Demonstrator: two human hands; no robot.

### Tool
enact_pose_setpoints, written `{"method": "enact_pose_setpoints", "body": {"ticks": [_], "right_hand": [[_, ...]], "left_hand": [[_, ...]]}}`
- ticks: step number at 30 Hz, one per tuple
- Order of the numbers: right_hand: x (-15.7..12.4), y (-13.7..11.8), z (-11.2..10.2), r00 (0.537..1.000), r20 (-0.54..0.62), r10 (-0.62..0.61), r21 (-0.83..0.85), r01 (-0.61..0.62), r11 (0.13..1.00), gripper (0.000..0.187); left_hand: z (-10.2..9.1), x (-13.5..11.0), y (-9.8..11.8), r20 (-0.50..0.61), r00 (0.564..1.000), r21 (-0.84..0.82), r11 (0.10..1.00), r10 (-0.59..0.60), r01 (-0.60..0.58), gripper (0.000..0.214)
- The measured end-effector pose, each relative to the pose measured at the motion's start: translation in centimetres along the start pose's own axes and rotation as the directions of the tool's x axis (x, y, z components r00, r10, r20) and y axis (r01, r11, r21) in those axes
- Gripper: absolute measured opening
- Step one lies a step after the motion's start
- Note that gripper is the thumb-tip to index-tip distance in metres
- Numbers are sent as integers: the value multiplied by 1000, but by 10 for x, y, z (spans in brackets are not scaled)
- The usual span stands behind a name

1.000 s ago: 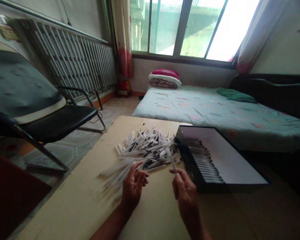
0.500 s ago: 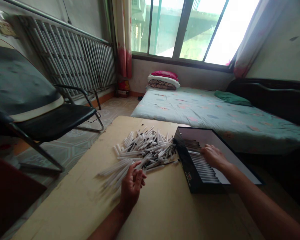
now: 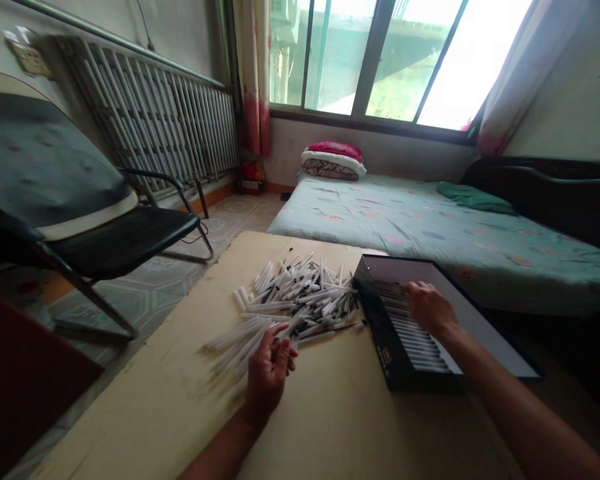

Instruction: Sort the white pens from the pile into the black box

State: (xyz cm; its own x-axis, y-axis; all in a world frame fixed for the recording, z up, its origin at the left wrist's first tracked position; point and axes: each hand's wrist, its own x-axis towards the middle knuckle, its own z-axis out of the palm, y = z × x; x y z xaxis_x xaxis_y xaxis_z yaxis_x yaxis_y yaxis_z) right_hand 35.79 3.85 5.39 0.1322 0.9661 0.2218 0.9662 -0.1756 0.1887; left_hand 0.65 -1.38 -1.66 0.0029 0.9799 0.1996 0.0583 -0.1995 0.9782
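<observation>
A loose heap of white pens with dark tips (image 3: 300, 300) lies on a pale yellow board (image 3: 340, 413). My left hand (image 3: 270, 373) rests at the heap's near edge, fingers curled, with no pen clearly held. To the right stands a black open box (image 3: 395, 347) with a white inside. My right hand (image 3: 429, 310) lies palm down inside it, on neat rows of pens (image 3: 417, 333). Its fingertips are partly hidden among the rows.
A black folding chair (image 3: 120, 240) stands left of the board. A mattress with a floral sheet (image 3: 380, 220) lies beyond the box. A radiator (image 3: 150, 113) lines the left wall under a window (image 3: 370, 60). The board's left edge drops to a tiled floor.
My right hand held a single pen beside the box a second ago. It has since moved into the box, and that pen no longer shows in it. My left hand has barely moved.
</observation>
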Motion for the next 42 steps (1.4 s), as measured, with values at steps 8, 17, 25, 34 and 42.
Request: {"method": "enact_pose_setpoints", "body": {"ticks": [8,17,25,34,42], "right_hand": [[-60,-92,-59,852,-520,61,554,282,783,18],[-58,-173,0,975,-194,-109,498,193,845,38],[-57,-181,13,965,-225,-134,431,221,875,29],[-109,-188,-2,764,-637,103,593,400,699,18],[-142,-221,-8,841,-539,-53,742,503,442,21]], "left_hand": [[-13,5,6,-131,990,44,998,57,-52,30],[-19,8,12,-189,981,52,998,52,-42,28],[-18,7,13,-149,988,30,999,46,-42,26],[-13,10,11,184,974,-230,957,-135,176,31],[-13,17,9,320,906,-534,737,-278,415,31]]}}
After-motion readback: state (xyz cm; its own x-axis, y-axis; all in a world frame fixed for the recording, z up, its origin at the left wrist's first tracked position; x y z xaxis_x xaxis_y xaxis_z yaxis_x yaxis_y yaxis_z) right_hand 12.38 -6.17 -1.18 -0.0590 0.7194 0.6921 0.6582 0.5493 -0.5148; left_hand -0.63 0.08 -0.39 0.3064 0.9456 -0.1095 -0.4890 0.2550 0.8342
